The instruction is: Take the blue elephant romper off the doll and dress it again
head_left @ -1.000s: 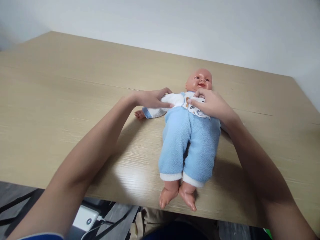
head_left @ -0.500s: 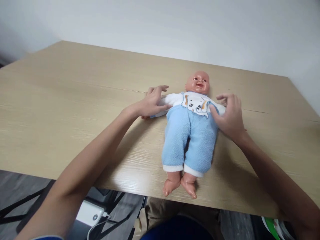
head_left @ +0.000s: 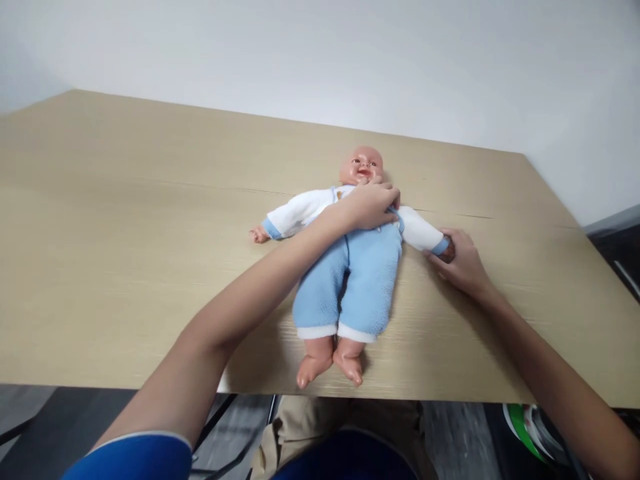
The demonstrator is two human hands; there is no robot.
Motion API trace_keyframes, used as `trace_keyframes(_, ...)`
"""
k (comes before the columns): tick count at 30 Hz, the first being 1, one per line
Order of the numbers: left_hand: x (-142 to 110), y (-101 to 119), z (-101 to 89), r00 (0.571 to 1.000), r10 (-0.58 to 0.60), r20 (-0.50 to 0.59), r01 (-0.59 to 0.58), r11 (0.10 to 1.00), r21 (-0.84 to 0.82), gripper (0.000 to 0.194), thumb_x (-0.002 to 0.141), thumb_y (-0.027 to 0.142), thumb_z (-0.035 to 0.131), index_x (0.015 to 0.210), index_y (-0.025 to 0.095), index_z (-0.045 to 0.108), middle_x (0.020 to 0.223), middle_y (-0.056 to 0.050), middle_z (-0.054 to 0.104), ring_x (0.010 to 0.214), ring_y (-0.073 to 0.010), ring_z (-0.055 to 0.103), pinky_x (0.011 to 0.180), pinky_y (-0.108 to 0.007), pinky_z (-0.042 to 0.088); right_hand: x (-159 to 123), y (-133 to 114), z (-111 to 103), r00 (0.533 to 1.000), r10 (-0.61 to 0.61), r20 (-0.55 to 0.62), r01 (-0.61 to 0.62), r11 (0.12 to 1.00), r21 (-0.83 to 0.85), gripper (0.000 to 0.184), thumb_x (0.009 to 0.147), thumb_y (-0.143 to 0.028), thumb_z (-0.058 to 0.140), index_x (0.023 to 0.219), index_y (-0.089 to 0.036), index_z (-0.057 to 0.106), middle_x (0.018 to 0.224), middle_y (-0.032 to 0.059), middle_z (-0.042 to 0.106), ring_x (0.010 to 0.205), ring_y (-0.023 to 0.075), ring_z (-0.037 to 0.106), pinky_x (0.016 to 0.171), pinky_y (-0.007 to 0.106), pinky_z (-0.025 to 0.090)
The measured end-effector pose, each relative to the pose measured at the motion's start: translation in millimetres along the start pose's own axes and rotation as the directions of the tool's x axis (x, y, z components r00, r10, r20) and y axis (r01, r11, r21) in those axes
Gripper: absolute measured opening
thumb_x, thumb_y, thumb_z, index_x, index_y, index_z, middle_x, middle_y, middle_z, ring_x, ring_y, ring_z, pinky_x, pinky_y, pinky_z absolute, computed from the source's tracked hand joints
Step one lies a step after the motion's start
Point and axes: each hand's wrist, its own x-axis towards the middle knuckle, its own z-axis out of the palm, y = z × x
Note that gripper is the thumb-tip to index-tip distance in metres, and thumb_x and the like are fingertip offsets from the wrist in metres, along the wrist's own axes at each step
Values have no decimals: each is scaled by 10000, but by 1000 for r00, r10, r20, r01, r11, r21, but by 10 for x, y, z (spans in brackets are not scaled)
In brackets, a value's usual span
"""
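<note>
A baby doll [head_left: 370, 280] lies on its back on the wooden table, head away from me and bare feet near the front edge. It wears pale blue fleece overalls and a white long-sleeved top. Reaching across its chest, my left hand [head_left: 373, 205] has its fingers curled over the doll's shoulder at the overalls' edge, covering most of the animal picture on the bib. My right hand [head_left: 463, 261] is closed around the blue cuff [head_left: 441, 246] and hand of the doll's outstretched arm on the right. The doll's other arm [head_left: 300, 212] rests spread on the tabletop.
The wooden table [head_left: 150, 267] reaches back to a white wall [head_left: 320, 67]. Below its front edge are my lap in beige trousers [head_left: 300, 427] and a green-and-white round object [head_left: 525, 430] at the lower right. A dark object [head_left: 620, 250] stands beyond the right edge.
My left hand has moved from the doll's left-side sleeve across to its chest and shoulder. My right hand has slid outward from the chest to the cuff, and that arm is now stretched out.
</note>
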Motion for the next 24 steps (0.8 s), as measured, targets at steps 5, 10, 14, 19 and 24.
trace_keyframes(5,-46,-5,97,992,49,-112,-56,996,-65,266,1098,382,631,1212,185,769,1128,-156,820,1083,-330,719,943,-425,491,121,-42,-6,987,121,-102,-94,966,239,637,761,-671,947,1175,-284,655,1168,104,772,1023,342,745,965,540,618)
trace_keyframes(10,-174,16,85,946,190,-263,-248,946,-210,343,1163,467,548,1271,210,749,1131,-136,802,1067,-297,746,963,-401,519,510,-243,131,969,117,-216,9,862,508,674,757,-667,925,1229,-306,607,1206,80,709,1114,309,739,1001,481,633)
trace_keyframes(14,-240,9,104,894,300,-333,-358,925,-128,450,1220,485,427,1298,195,763,1178,-171,781,1088,-285,738,965,-391,532,855,-547,365,957,54,-284,95,869,486,604,839,-706,791,1240,-300,596,1297,96,669,1243,304,698,1066,449,600)
trace_keyframes(19,-337,14,130,858,365,-361,-363,929,75,512,1244,470,327,1336,253,781,1178,-157,799,1075,-286,704,994,-429,519,967,-800,635,979,4,-203,80,912,403,579,850,-825,700,1084,-297,661,1058,65,637,1090,309,667,988,485,576)
trace_keyframes(24,-382,31,141,859,365,-360,-336,931,143,548,1240,480,290,1339,264,785,1216,-166,801,1076,-297,678,983,-467,515,828,-764,631,985,-133,-114,163,935,315,428,939,-729,660,1061,-334,769,1067,104,636,1111,340,605,980,538,533)
